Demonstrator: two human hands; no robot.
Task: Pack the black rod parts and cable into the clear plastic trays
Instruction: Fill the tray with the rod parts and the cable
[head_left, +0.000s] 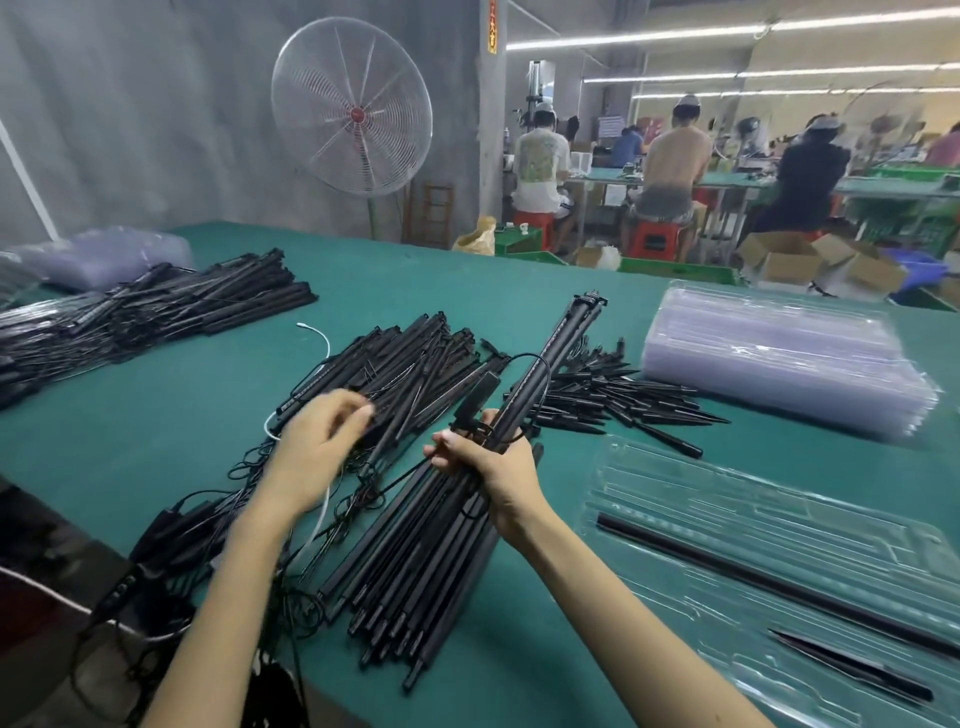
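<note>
Green bench (493, 306), workshop floor. Right hand (498, 467) curled round a bundle of black rods (550, 358) with a thin black cable (540, 364) looped at it; the bundle is lifted and angled away toward the far right. Left hand (317, 447) blurred, fingers bent over the main rod pile (410, 358) at centre; whether it pinches anything cannot be told.

Near the hands, a second heap of rods (410, 571) fans toward the near edge. Short spiked parts (618, 400) lie scattered right of centre. Far left, another long stack of rods (156, 306).

Near right: open clear tray (779, 519) lying flat, one long black rod (753, 577) set diagonally in it, a slim pointed piece (852, 670) nearer the edge. Beyond it, far right, a stack of clear trays (779, 358).

White cable (317, 338) on the bench left of the centre pile. Standing fan (353, 104) at the far wall.
</note>
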